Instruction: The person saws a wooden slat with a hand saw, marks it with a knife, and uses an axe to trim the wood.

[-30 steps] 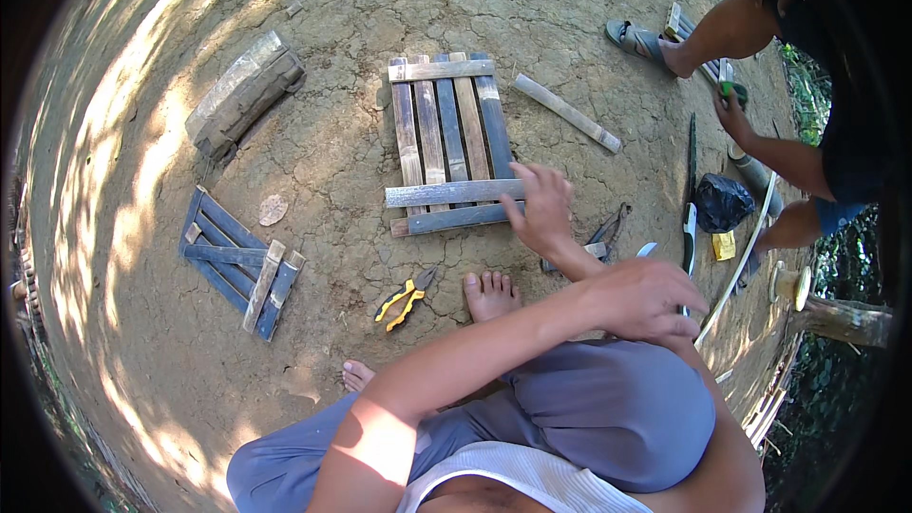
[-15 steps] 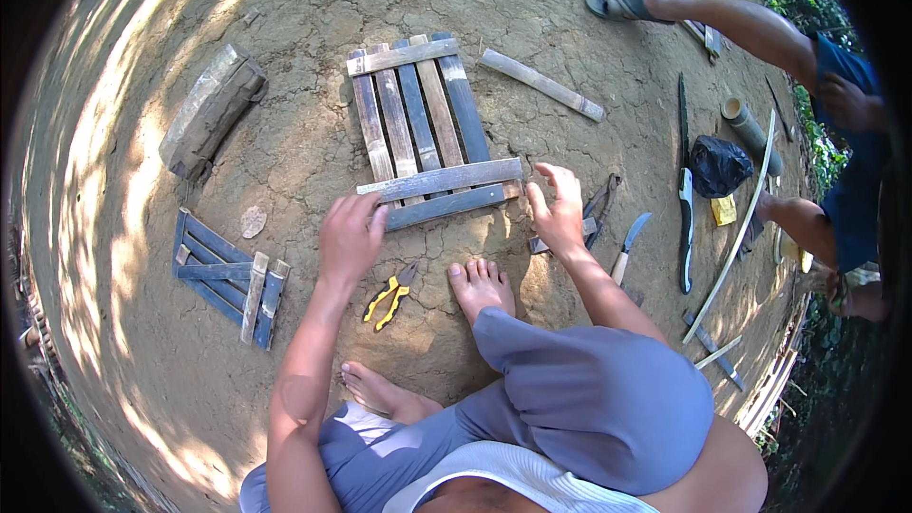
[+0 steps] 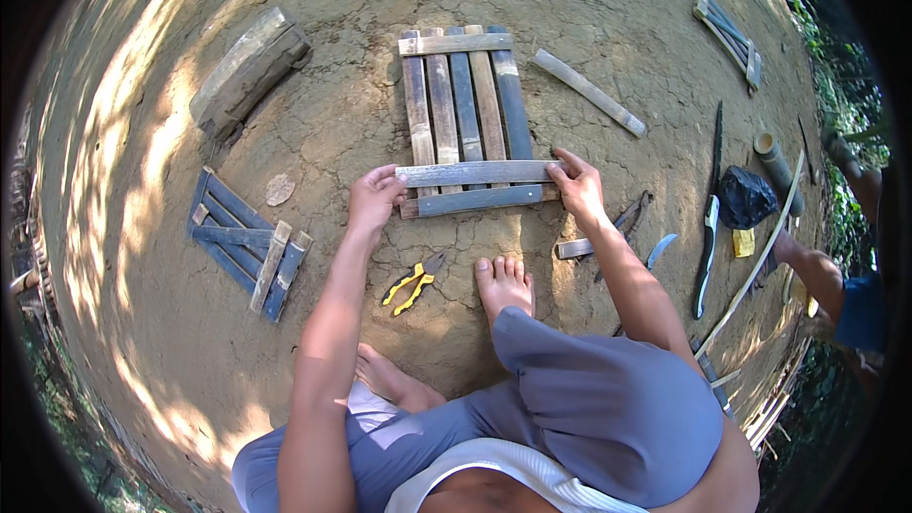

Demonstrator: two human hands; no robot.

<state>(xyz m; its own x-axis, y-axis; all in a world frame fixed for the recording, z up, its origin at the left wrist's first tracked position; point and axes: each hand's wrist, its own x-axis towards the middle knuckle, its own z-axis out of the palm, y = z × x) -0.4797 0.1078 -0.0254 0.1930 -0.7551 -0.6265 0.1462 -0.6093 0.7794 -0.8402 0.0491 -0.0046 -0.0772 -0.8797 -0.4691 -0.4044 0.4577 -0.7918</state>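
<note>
A panel of upright bamboo slats (image 3: pixel 463 104) lies on the ground before me, with a cross strip (image 3: pixel 456 43) over its far end and a dark cross strip (image 3: pixel 480 199) near its close end. Just beyond that dark strip, a greyish flat bamboo strip (image 3: pixel 475 173) lies across the slats. My left hand (image 3: pixel 377 198) pinches its left end between thumb and fingers. At its right end, my right hand (image 3: pixel 579 188) grips with the thumb on top. Yellow-and-black pliers (image 3: pixel 414 283) rest on the soil between my left forearm and my bare foot.
To the left are a split log (image 3: pixel 249 71) and a small slatted piece (image 3: pixel 249 245). Beyond the panel's right side lies a loose strip (image 3: pixel 589 92). Farther right are a long knife (image 3: pixel 708 247), a black plastic bag (image 3: pixel 748 197), a bamboo tube (image 3: pixel 777 166) and another person's leg (image 3: pixel 815 275).
Both my hands have come to the ends of the greyish strip and taken hold of it. At the right, the other person's foot has left the far slatted piece. My view has shifted slightly.
</note>
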